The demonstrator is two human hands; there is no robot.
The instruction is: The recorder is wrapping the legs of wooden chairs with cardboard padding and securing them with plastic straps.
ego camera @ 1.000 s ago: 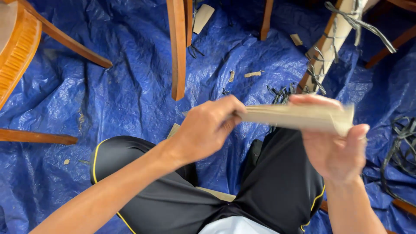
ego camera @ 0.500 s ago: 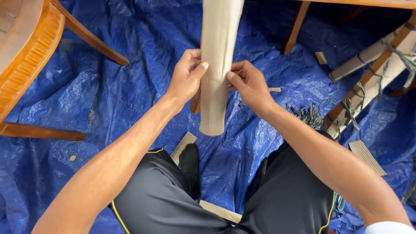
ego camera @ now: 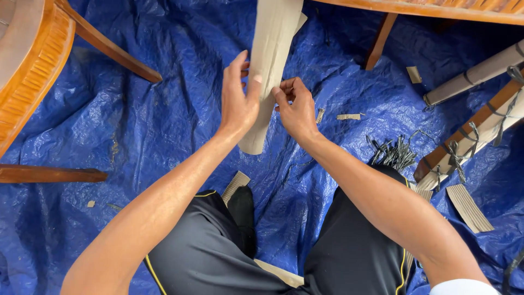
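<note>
My left hand [ego camera: 238,98] lies flat and open against the left side of a cardboard wrap [ego camera: 270,65], fingers stretched up along it, thumb on its front. My right hand [ego camera: 295,106] pinches the wrap's right edge between thumb and curled fingers. The wrap hangs upright over the blue tarp [ego camera: 164,109], in front of my knees. A pile of cut black straps [ego camera: 393,153] lies on the tarp to my right, near a wrapped leg [ego camera: 469,136].
</note>
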